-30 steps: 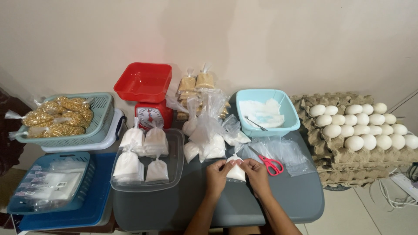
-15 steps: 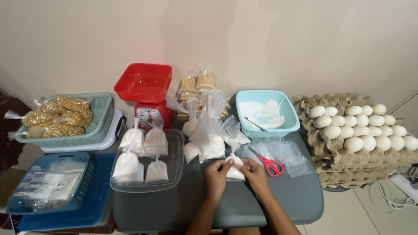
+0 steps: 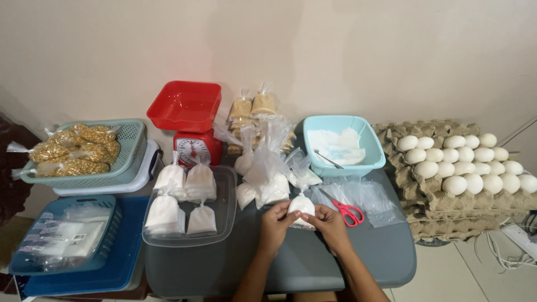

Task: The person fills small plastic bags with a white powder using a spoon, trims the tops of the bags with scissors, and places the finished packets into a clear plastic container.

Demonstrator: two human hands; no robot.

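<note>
Red kitchen scale (image 3: 190, 126) at back of grey bench (image 3: 335, 263). Egg trays (image 3: 464, 168) at the right side. Blue tub (image 3: 341, 146) of white powder, red scissors (image 3: 348, 211), green basket (image 3: 84, 152) of snack bags, clear tray (image 3: 187, 207) of filled bags.
</note>
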